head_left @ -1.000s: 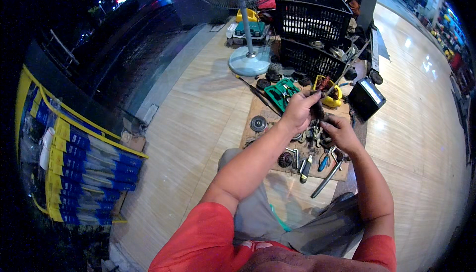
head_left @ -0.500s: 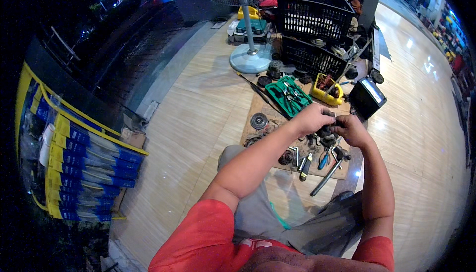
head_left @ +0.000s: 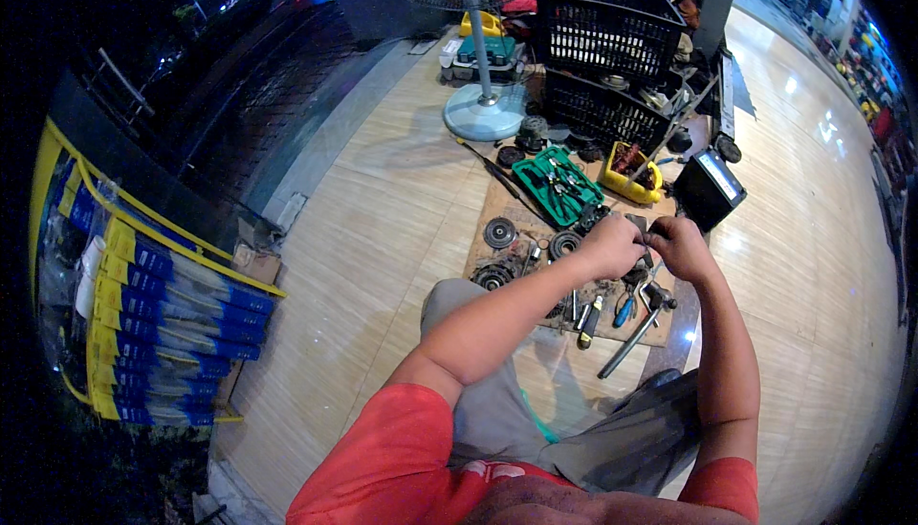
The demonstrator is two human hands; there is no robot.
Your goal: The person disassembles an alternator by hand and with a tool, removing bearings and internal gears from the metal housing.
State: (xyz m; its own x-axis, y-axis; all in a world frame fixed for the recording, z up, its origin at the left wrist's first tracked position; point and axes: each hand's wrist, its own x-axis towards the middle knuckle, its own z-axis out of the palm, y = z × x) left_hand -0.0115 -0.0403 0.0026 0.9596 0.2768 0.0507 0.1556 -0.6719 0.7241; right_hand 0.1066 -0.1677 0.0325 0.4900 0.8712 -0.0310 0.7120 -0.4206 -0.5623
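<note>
My left hand (head_left: 613, 248) and my right hand (head_left: 682, 248) meet over a cardboard sheet (head_left: 495, 202) on the floor. Between their fingertips is a small dark part (head_left: 641, 226), mostly covered, whose kind I cannot make out. Both hands have curled fingers. Left of them lie a round metal wheel (head_left: 499, 232), a dark ring-shaped part (head_left: 565, 245) and a coiled-looking round part (head_left: 492, 277). Closer to me are blue-handled pliers (head_left: 624, 313), a tool with a black and yellow handle (head_left: 590, 324) and a long metal wrench (head_left: 631, 344).
Beyond my hands sit a green tool tray (head_left: 557, 186), a yellow basket (head_left: 630, 187) of reddish parts and a black box (head_left: 710, 188). Farther back stand stacked black crates (head_left: 608, 32) and a fan on a round base (head_left: 484, 114). Left is a rack of blue-yellow packages (head_left: 177, 324).
My left hand has shifted slightly down and turned, and my right hand has moved up a little. The ring-shaped part beside my left hand now shows on the cardboard.
</note>
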